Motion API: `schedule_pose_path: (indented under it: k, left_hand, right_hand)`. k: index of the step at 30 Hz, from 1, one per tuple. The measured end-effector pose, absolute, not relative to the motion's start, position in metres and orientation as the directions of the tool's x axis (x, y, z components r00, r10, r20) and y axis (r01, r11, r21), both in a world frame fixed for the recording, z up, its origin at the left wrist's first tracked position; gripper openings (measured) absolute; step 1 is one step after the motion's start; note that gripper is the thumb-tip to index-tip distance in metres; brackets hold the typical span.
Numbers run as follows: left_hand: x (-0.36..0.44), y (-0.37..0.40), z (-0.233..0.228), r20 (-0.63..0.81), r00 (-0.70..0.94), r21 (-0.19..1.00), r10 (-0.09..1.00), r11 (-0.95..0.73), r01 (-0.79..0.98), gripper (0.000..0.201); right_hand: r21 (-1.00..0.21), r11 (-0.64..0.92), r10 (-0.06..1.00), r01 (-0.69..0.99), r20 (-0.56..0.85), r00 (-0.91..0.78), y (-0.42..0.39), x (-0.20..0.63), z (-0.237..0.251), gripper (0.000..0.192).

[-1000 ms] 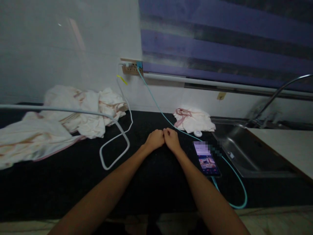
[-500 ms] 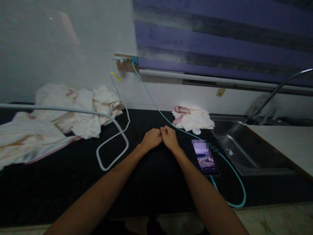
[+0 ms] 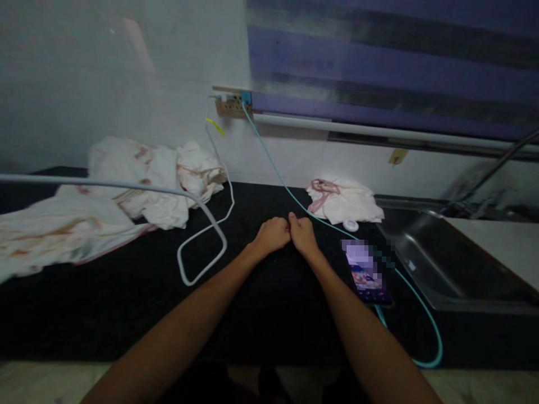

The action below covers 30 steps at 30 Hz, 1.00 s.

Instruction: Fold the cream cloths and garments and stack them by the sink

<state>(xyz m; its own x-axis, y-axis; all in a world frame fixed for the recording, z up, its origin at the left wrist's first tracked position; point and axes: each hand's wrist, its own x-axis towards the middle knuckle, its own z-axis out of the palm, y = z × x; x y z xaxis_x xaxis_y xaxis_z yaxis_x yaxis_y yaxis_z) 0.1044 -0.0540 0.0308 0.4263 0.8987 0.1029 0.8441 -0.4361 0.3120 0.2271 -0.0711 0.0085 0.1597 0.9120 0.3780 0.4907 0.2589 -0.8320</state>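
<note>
My left hand (image 3: 273, 234) is closed in a fist over the black countertop (image 3: 269, 314). Knuckles touching it, my right hand (image 3: 304, 235) is closed too, its thumb pointing up and away from me. No object shows in either fist; the insides of the fingers are hidden. Right of my right forearm lies a lit phone (image 3: 364, 278), partly pixelated. A teal cable (image 3: 438, 336) loops around it and runs up to the wall outlet (image 3: 233, 105). Left of my hands a thick white cord (image 3: 181, 261) makes a bent loop on the counter.
Crumpled stained white cloths (image 3: 130, 196) are heaped at the left. A folded white cloth (image 3: 349, 203) with a small white disc (image 3: 350, 225) lies by the wall. At the right are a steel sink (image 3: 446, 258), a blurred faucet (image 3: 484, 174) and a pale board (image 3: 497, 241).
The whole scene has shifted to the right as my head turned a little left. My right thumb now stands up more. Both fists stay together on the counter.
</note>
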Motion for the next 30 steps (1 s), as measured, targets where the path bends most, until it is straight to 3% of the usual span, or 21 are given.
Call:
schedule_pose_path:
  k: [11, 21, 30]
  left_hand:
    - [0.102, -0.056, 0.029, 0.113, 0.455, 0.374, 0.883, -0.462, 0.804, 0.038]
    - [0.088, -0.059, 0.036, 0.156, 0.46, 0.333, 0.874, -0.484, 0.809, 0.033]
    - [0.034, -0.022, 0.029, 0.221, 0.183, 0.474, 0.958, -0.269, 0.838, 0.029]
  right_hand:
    - [-0.82, 0.259, 0.91, 0.51, 0.385, 0.156, -0.072, 0.226, 0.008, 0.059]
    - [-0.776, 0.318, 0.885, 0.545, 0.45, 0.123, -0.073, 0.225, 0.005, 0.062]
    - [-0.778, 0.261, 0.898, 0.571, 0.412, 0.152, -0.074, 0.227, 0.007, 0.063]
